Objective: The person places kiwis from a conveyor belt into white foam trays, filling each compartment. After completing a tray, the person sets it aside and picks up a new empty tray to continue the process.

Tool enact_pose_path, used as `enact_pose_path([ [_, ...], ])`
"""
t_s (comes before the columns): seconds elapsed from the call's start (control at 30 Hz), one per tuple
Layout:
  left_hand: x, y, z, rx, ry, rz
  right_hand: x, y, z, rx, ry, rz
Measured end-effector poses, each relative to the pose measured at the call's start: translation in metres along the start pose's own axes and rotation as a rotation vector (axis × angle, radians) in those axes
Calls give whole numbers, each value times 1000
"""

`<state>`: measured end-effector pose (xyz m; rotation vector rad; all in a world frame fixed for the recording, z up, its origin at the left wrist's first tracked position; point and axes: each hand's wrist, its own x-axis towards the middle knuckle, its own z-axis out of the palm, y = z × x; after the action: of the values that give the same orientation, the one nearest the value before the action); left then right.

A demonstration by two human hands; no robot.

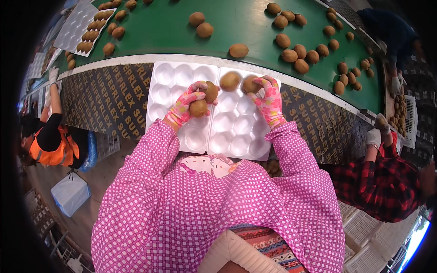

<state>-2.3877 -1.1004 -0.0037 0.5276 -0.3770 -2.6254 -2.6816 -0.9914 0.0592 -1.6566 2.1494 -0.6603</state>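
Before me two white moulded trays (223,117) with round hollows lie side by side. My left hand (186,102), in a pink flowered glove, grips two kiwifruit over the left tray: an upper kiwifruit (211,92) and a lower kiwifruit (198,108). My right hand (269,99), gloved alike, has its fingers on a brown kiwifruit (250,84) at the far row of the right tray. Beside that fruit, another kiwifruit (229,81) sits in a hollow. The nearer hollows of the right tray hold no fruit.
Beyond the trays runs a green conveyor belt (164,30) with scattered kiwifruit (300,51) and a filled tray (97,29) at far left. A printed black board (106,99) flanks the trays. People work at left (54,146) and right (379,184). A wrapped box (70,195) stands on the floor.
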Motion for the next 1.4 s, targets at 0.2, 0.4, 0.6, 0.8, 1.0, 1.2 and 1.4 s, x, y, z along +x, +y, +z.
enact_pose_path([
  [0.2, -16, 16, 36, -36, -14, -48, -4, -10, -12, -66, -114, 99],
  [0.4, -18, 20, 83, 172, -84, -132, 10, -106, -39, 484, -426, 10],
  [0.6, -11, 11, 105, 406, -134, -222, -15, -76, -57, 691, -377, 142],
  [0.8, -10, -15, 67, 598, 34, -218, -6, 22, -61, 153, -124, -39],
  [1.0, -15, -19, 67, 513, 101, -230, 6, 8, -75, -126, -310, 17],
  [1.2, -13, -23, 61, 496, 80, -209, 5, -2, -63, -301, -311, 145],
  [1.4, -12, -30, 50, 529, 57, -154, 0, -14, -63, -142, -46, 335],
])
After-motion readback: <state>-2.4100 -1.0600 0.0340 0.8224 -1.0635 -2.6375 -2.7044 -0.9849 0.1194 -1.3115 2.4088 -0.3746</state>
